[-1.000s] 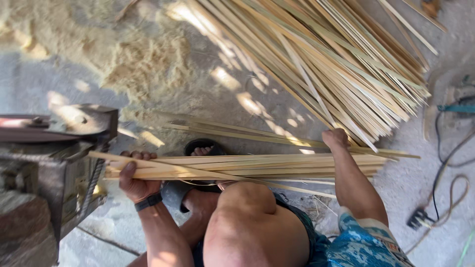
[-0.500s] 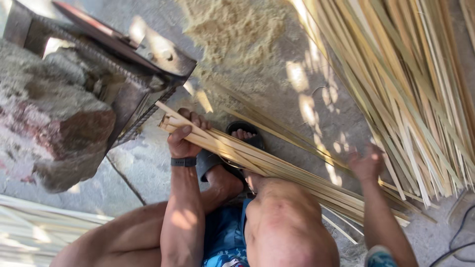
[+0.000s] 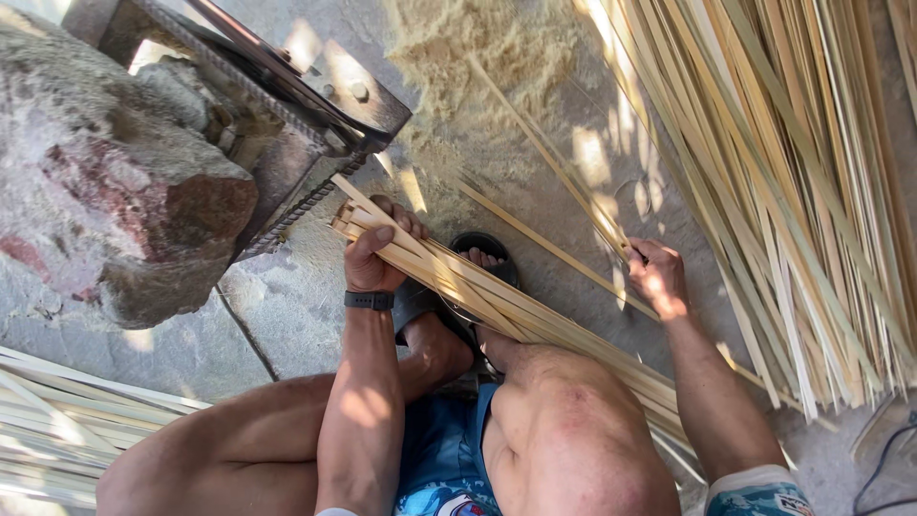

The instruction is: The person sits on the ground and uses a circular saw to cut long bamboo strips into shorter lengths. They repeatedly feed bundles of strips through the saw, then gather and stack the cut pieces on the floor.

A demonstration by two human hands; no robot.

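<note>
Concrete floor, pale flat bamboo strips (image 3: 497, 296)

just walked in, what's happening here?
A seated person's left hand grips a bundle of thin bamboo strips lying across the knee, its ends close to a metal machine beside a large rock. The right hand reaches out and pinches a single loose strip on the ground. A big heap of strips lies to the right, with sawdust near the machine.
</note>
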